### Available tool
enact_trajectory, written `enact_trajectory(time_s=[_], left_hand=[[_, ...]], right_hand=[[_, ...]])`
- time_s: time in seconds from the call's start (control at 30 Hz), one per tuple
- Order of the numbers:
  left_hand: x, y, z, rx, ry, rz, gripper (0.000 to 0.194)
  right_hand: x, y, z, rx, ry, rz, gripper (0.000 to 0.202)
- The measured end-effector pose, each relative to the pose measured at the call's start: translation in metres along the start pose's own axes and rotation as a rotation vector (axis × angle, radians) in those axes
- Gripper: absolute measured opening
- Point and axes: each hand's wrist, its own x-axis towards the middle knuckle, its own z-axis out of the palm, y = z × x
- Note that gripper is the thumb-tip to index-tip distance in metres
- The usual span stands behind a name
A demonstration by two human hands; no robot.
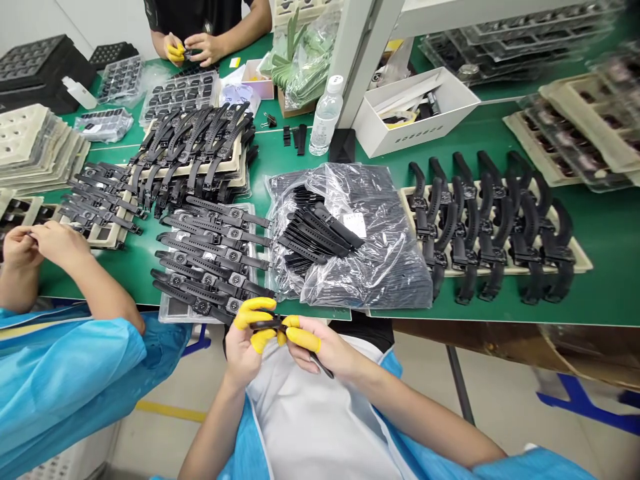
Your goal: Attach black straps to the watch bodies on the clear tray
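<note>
Left hand [243, 347] and right hand [327, 347] pinch a thin black strapped piece [267, 325], with black-banded watches [469, 193] seemingly assembled and loose black rubber straps [320, 235] unattached.

I pinch a black watch piece [267, 325] between my left hand [244, 343] and my right hand [323, 347], both wearing yellow finger covers [304, 339], just on my side of the clear bag [385, 273] full of black straps. A fanned bunch of straps [317, 233] lies on the bag. Rows of black-banded watches [234, 255] sit left of it; a cream tray [580, 257] bearing curved-band watches [467, 233] is to its right. Beyond the bag stand a water bottle [326, 119] and a white box [425, 127].
</note>
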Motion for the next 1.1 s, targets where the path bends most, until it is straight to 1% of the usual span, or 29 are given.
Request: enact_trajectory(time_s=[0.03, 0.1, 0.13, 0.17, 0.2, 0.23, 0.27, 0.3, 0.33, 0.37, 0.4, 0.43, 0.47, 0.53, 0.63, 0.77, 0.9, 0.97, 1.1], left_hand=[[0.004, 0.004, -0.002, -0.069, 0.080, -0.040, 0.020], [0.013, 0.014, -0.010, -0.178, 0.288, -0.089, 0.020], [0.018, 0.018, -0.015, -0.197, 0.391, -0.099, 0.022], [0.022, 0.022, -0.019, -0.183, 0.466, -0.113, 0.024], [0.024, 0.025, -0.023, -0.141, 0.491, -0.139, 0.027], [0.025, 0.026, -0.024, -0.083, 0.457, -0.176, 0.028], [0.024, 0.026, -0.023, -0.015, 0.362, -0.219, 0.030], [0.021, 0.024, -0.021, 0.059, 0.220, -0.252, 0.031], [0.017, 0.020, -0.017, 0.136, 0.055, -0.251, 0.032], [0.013, 0.016, -0.013, 0.208, -0.105, -0.207, 0.033], [0.010, 0.012, -0.008, 0.275, -0.238, -0.127, 0.036], [0.007, 0.008, -0.004, 0.334, -0.333, -0.036, 0.040], [0.005, 0.005, -0.001, 0.379, -0.397, 0.049, 0.046], [0.004, 0.001, 0.001, 0.429, -0.463, 0.152, 0.058], [0.006, 0.002, -0.001, 0.460, -0.504, 0.184, 0.065], [0.004, 0.001, -0.002, 0.459, -0.487, 0.183, 0.062], [0.001, -0.001, 0.000, 0.472, -0.472, 0.206, 0.062], [0.002, 0.002, 0.000, 0.477, -0.506, 0.198, 0.061], [0.007, 0.013, -0.005, 0.446, -0.622, 0.158, 0.057]], right_hand=[[-0.001, -0.003, -0.001, -0.037, -0.017, 0.045, 0.045], [-0.003, -0.008, -0.006, -0.149, -0.029, 0.118, 0.041], [-0.005, -0.009, -0.009, -0.192, -0.016, 0.139, 0.040], [-0.006, -0.009, -0.012, -0.214, 0.016, 0.138, 0.040], [-0.006, -0.008, -0.015, -0.217, 0.063, 0.114, 0.040], [-0.007, -0.006, -0.016, -0.204, 0.116, 0.071, 0.041], [-0.007, -0.003, -0.017, -0.180, 0.165, 0.017, 0.042], [-0.006, -0.001, -0.016, -0.155, 0.199, -0.033, 0.043], [-0.006, 0.001, -0.014, -0.133, 0.208, -0.067, 0.043], [-0.005, 0.003, -0.011, -0.113, 0.194, -0.083, 0.044], [-0.005, 0.004, -0.008, -0.096, 0.169, -0.086, 0.043], [-0.004, 0.005, -0.005, -0.084, 0.141, -0.083, 0.043], [-0.004, 0.004, -0.003, -0.076, 0.118, -0.075, 0.042], [-0.004, 0.004, -0.001, -0.055, 0.094, -0.048, 0.041], [-0.004, 0.005, -0.001, 0.014, 0.118, -0.042, 0.036], [-0.001, 0.013, 0.000, 0.129, 0.161, -0.110, 0.034], [0.001, 0.016, 0.002, 0.251, 0.143, -0.084, 0.034], [0.000, 0.015, 0.002, 0.298, 0.154, -0.070, 0.034], [-0.002, 0.012, 0.002, 0.306, 0.171, -0.055, 0.033]])
